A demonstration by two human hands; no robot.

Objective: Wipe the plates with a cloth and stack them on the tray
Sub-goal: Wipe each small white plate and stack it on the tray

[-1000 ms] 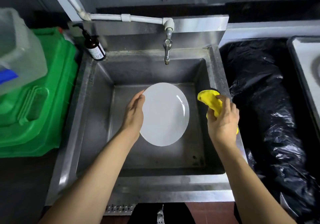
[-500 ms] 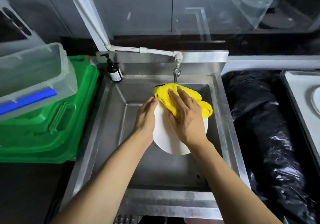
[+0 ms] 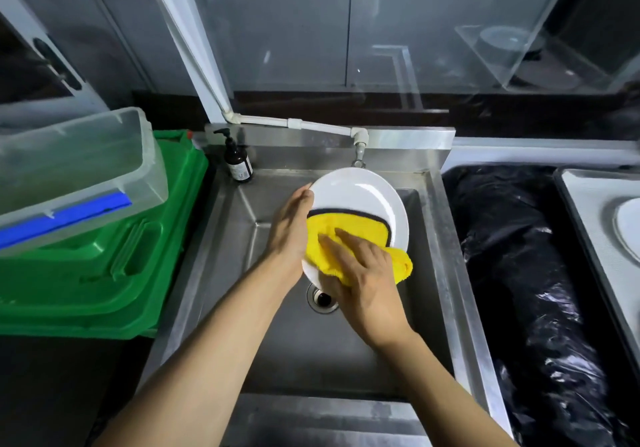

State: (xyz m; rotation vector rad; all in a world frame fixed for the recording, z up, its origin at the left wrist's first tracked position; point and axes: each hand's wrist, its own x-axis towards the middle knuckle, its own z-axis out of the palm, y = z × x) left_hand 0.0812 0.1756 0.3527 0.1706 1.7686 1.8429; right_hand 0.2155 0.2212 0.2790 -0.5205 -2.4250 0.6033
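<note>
A steel sink (image 3: 446, 238) is set against a glazed partition, with a white pipe (image 3: 311, 126) running along its back edge to a tap (image 3: 358, 154) above the basin. A dark pump bottle (image 3: 238, 161) stands on the back left corner of the rim. Left of the sink is a green crate (image 3: 104, 273), and a clear bin (image 3: 69, 162) with a blue strip rests on top of it. Right of the sink lies a black bag (image 3: 519, 273). Beyond it, at the right edge of the head view, is a pale tray (image 3: 588, 225) carrying a second plate (image 3: 628, 228), partly cut off by the frame. The plate (image 3: 356, 190) being wiped is white and is held tilted above the basin, just in front of the tap and over the drain (image 3: 320, 299). The left hand (image 3: 289, 228) grips its left edge: the thumb lies against the rim and the fingers pass behind it, out of sight. A yellow cloth (image 3: 346, 223) with a dark border covers the lower half of the plate face and overhangs its lower right edge. The right hand (image 3: 363, 273) lies flat on the cloth, fingers straight and slightly spread, pressing it against the plate. Both forearms are bare and enter from the bottom of the frame.
</note>
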